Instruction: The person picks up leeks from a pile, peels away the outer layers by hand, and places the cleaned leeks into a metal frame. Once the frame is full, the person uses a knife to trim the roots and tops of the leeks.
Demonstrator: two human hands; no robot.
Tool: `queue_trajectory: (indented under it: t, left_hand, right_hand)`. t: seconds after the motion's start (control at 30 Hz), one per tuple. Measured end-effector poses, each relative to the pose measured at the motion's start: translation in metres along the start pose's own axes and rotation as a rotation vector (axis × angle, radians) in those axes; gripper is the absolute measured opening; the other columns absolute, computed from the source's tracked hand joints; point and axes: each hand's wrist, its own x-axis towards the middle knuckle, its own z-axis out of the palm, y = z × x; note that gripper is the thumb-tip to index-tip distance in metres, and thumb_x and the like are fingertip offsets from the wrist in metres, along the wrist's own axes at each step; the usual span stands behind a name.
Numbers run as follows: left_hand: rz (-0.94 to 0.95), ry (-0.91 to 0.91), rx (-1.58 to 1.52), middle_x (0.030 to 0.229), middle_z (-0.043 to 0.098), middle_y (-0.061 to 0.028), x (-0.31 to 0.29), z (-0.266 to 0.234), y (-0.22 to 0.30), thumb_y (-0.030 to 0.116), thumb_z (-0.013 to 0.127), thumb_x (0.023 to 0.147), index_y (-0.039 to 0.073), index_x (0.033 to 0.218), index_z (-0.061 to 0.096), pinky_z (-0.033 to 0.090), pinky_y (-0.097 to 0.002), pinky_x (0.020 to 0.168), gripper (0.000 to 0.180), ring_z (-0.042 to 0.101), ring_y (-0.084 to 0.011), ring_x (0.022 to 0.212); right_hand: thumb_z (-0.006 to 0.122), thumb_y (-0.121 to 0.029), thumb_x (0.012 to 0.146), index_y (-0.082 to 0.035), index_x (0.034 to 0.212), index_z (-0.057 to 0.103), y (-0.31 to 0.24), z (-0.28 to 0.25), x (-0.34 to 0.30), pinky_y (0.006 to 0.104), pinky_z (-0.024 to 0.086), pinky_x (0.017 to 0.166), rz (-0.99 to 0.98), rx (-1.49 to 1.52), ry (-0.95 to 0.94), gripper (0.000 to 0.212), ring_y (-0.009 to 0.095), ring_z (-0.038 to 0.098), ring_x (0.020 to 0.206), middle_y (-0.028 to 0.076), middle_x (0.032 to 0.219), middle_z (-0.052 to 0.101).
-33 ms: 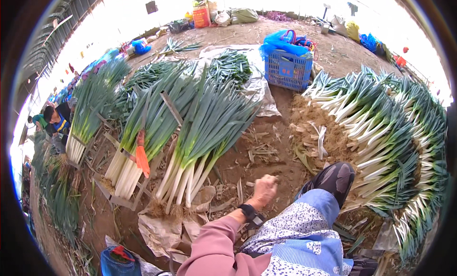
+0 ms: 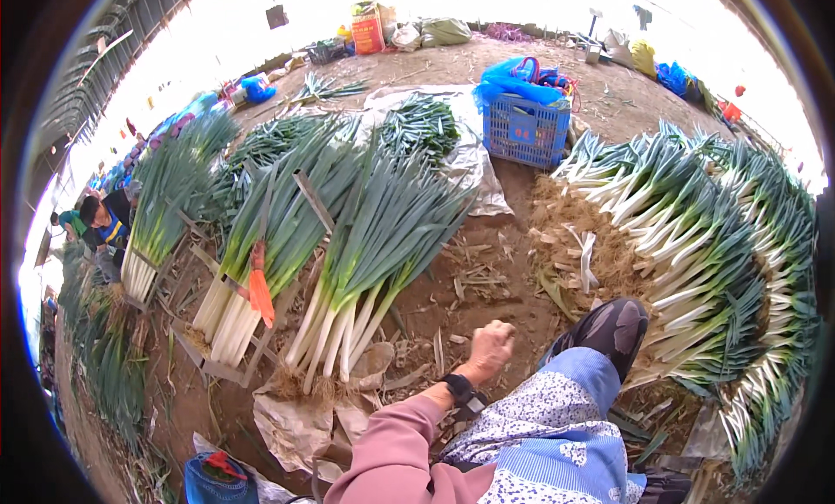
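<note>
My left hand [image 2: 493, 343] hangs over the bare soil in front of my bent knee, below a dark wristwatch and a pink sleeve. Its fingers are curled closed; whatever they might hold is hidden. Left of it lies a loose bunch of long green onions [image 2: 348, 304], white stems and roots toward me, leaves pointing away. Another bunch of long green onions [image 2: 252, 304] rests in a low wooden frame [image 2: 209, 365] with an orange strip [image 2: 260, 295] hanging on it. My right hand is out of view.
Rows of long green onions [image 2: 687, 260] curve along the right. A blue crate [image 2: 524, 130] stands ahead, beside a white sheet [image 2: 487, 186]. At far left another person [image 2: 109, 221] bends by an onion bunch. A blue container [image 2: 217, 482] sits at lower left; dry trimmings [image 2: 487, 278] litter the soil.
My left hand has shifted slightly to the right. The onions and everything around them stay in place.
</note>
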Motion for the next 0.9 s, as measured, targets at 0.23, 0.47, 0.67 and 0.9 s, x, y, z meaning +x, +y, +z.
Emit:
queue_trajectory:
  t: [0.23,0.47,0.67,0.9]
  left_hand:
    - [0.078,-0.157,-0.173,0.092,0.063,-0.0156,0.055,-0.017,0.084,0.012,0.059,0.079,0.003,0.090,0.064,0.048,-0.0393,0.075,0.015,0.060,-0.0331,0.086]
    - [0.443,-0.228,-0.279,0.084,0.064,-0.0161,0.112,0.009,0.234,0.005,0.060,0.081,0.001,0.086,0.064,0.049,-0.0340,0.069,0.008,0.063,-0.0270,0.077]
    - [0.761,-0.700,-0.401,0.077,0.060,-0.0121,0.086,0.075,0.360,0.000,0.056,0.083,-0.001,0.088,0.062,0.045,-0.0277,0.065,0.008,0.058,-0.0200,0.069]
    - [1.031,-1.179,-0.371,0.082,0.060,-0.0133,-0.018,0.199,0.478,0.000,0.055,0.083,-0.002,0.093,0.059,0.045,-0.0286,0.066,0.011,0.058,-0.0208,0.070]
  right_hand:
    - [0.047,-0.013,0.090,-0.002,0.119,0.057,0.042,0.031,-0.031,0.0384,0.043,0.090,-0.002,0.073,0.086,0.032,0.034,0.059,0.099,0.016,0.121,0.057]
    - [0.050,-0.005,0.087,0.000,0.109,0.060,-0.007,-0.063,-0.100,0.0368,0.043,0.091,0.151,0.418,0.431,0.025,0.032,0.058,0.102,0.018,0.108,0.062]
    - [0.056,-0.006,0.082,-0.008,0.106,0.063,0.006,-0.105,-0.135,0.0392,0.047,0.081,0.410,0.372,0.664,0.025,0.035,0.058,0.095,0.015,0.103,0.062]
    - [0.063,-0.011,0.075,-0.008,0.103,0.062,0.077,-0.060,-0.140,0.0406,0.041,0.087,0.517,0.218,0.552,0.028,0.031,0.052,0.098,0.011,0.103,0.058]
